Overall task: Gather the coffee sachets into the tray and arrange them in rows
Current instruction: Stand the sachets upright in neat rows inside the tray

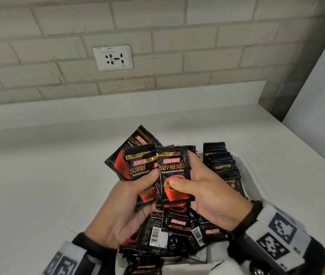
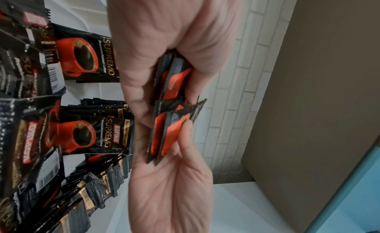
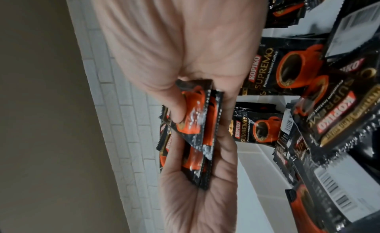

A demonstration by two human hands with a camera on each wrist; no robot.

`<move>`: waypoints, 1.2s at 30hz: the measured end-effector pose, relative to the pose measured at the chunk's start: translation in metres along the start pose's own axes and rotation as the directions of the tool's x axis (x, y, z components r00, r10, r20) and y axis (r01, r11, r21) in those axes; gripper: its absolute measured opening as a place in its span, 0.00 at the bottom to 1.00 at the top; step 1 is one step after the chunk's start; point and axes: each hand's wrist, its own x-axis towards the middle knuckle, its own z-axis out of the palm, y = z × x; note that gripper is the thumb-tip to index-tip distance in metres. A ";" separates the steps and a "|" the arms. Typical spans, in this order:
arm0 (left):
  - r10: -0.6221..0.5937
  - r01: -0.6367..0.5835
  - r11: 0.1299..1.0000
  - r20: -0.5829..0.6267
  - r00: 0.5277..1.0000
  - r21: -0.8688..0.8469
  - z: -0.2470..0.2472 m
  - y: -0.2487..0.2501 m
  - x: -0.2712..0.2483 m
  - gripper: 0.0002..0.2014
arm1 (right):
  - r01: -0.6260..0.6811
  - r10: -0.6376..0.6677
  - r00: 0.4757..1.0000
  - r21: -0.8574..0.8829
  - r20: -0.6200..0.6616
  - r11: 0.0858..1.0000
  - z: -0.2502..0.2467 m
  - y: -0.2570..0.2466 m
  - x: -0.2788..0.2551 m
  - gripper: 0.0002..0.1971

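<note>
White counter (image 1: 48, 185) under a pale brick wall with a socket plate (image 1: 113, 57) on it, and the white tray (image 1: 250, 175) sat at the near edge of that counter. Both hands were up above the tray, palms facing each other. The left hand (image 1: 122, 211) had a fanned bunch of sachets (image 1: 135, 161) clamped between thumb and curled fingers. The right hand (image 1: 207, 195) was pinching the front sachet (image 1: 172, 175), thumb across its red cup picture and fingers wrapped behind. A standing row of sachets (image 1: 223, 165) ran along the tray's far-right side, and a loose pile (image 1: 177, 225) lay in the tray right under the hands. Couldn't count the fanned bunch since they overlapped. Most of the tray was hidden under packets and wrists, and its near end was cut off by the frame. Wrist views were blurry, mostly palm.
</note>
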 end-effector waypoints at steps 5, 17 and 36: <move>0.066 -0.069 0.992 0.036 0.997 0.108 0.004 -0.002 -0.002 0.18 | 0.018 -0.028 0.998 -0.176 -0.053 0.984 -0.002 0.005 0.000 0.35; 0.453 -0.436 0.801 0.062 0.890 0.410 -0.012 0.052 0.008 0.18 | 0.227 -0.127 0.973 -0.881 0.191 0.416 0.021 -0.091 0.059 0.30; 0.429 -0.395 0.897 -0.174 0.886 0.199 -0.060 0.057 0.010 0.12 | 0.256 0.175 0.961 -0.922 0.212 -0.290 0.041 -0.020 0.118 0.08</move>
